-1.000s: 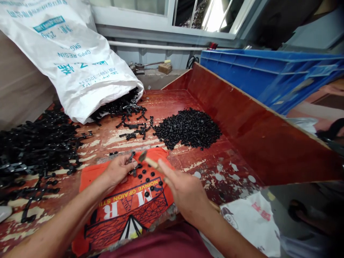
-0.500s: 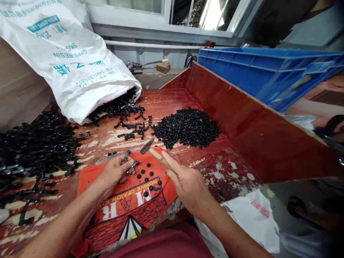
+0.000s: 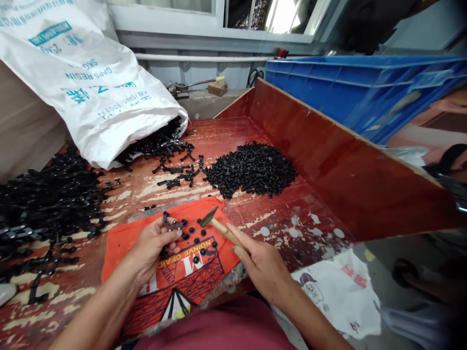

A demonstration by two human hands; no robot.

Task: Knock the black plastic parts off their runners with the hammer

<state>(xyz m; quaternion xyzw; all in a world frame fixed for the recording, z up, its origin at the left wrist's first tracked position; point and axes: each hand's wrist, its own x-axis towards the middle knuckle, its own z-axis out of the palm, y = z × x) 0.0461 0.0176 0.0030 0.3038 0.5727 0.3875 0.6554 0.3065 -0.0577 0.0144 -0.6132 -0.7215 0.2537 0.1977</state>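
On an orange cloth (image 3: 171,282) spread over a worn red table (image 3: 284,214): left hand (image 3: 153,243), fingers pinched on a black plastic sprue (image 3: 174,225); right hand (image 3: 260,262) closed around a wooden-handled tool (image 3: 215,224), blade tip beside the sprue. Small black caps (image 3: 197,240) loose on the cloth. Beyond, a heap of black pieces (image 3: 251,170) and a white sack (image 3: 98,92) spilling sprues.

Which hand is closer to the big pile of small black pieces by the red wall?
The right. The right hand, holding a small hammer, sits just below the pile of small black pieces. The left hand, pinching a black sprue, is farther to the left, over the orange cloth.
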